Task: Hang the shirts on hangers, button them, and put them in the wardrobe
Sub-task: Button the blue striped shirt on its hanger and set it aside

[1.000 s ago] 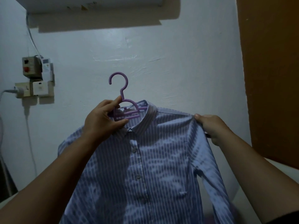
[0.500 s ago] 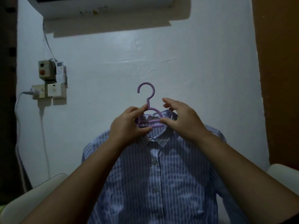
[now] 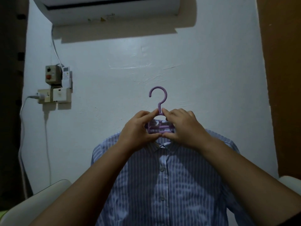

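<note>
A blue-and-white striped shirt (image 3: pixel 171 185) hangs in front of me on a purple plastic hanger (image 3: pixel 160 101), its front placket buttoned down the middle. My left hand (image 3: pixel 138 131) grips the hanger's neck and the left side of the collar. My right hand (image 3: pixel 182 128) pinches the hanger neck and the right collar side. Both thumbs meet at the collar's top closure, which the fingers hide. The hanger's hook stands free above my hands.
A white wall (image 3: pixel 195 79) lies straight ahead with an air conditioner (image 3: pixel 105 8) at the top and a switch box with sockets (image 3: pixel 55 85) at the left. A brown wooden panel (image 3: pixel 283 79) runs down the right side. White rounded furniture (image 3: pixel 40 201) sits at lower left.
My right hand left the shirt's shoulder and came to the collar beside the left hand. The shirt and hanger now sit centred in view, higher and square to me.
</note>
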The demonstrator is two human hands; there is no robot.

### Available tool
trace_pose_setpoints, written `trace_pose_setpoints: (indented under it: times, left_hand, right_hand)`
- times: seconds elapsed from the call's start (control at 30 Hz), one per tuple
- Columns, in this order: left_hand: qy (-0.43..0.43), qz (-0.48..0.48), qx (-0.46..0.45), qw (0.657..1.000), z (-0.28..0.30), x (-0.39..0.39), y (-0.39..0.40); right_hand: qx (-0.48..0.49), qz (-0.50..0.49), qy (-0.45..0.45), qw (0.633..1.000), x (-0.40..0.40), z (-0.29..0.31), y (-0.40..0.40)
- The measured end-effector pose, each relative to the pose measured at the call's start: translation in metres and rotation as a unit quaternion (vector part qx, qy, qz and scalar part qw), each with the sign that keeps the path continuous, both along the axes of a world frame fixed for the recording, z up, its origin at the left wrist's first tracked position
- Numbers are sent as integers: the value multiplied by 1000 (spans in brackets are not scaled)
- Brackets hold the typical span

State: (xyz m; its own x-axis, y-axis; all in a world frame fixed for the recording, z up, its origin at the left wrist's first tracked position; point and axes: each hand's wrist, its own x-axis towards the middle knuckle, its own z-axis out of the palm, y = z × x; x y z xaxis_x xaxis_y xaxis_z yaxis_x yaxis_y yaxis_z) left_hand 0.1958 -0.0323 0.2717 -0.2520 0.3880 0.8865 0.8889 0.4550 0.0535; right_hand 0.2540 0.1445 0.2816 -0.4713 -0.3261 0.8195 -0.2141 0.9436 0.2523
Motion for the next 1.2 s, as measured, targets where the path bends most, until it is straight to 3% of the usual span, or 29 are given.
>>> trace_pose_setpoints:
  times: [0.17,0.33,0.43,0.67,0.8,0.97,1.2]
  left_hand:
    - [-17,41,-4,999,6,5,-21]
    - [-151,133,51,978,10,-4,-50]
    - [-181,114,66,975,6,-9,-51]
    - [-70,80,105,989,5,-7,-59]
    - [-134,64,96,984,7,0,-63]
    - [-134,96,68,984,8,3,-64]
    - [59,131,-21,989,-6,6,-54]
  right_hand:
    - [-10,6,9,1000,-1,6,10]
    - [-77,17,29,996,1,11,28]
    - [-92,13,15,996,2,12,32]
    - [-144,-7,-37,989,5,15,43]
    - [-182,31,-40,982,8,16,41]
    - [-188,15,-44,981,8,21,39]
    - [-168,24,-51,984,5,23,24]
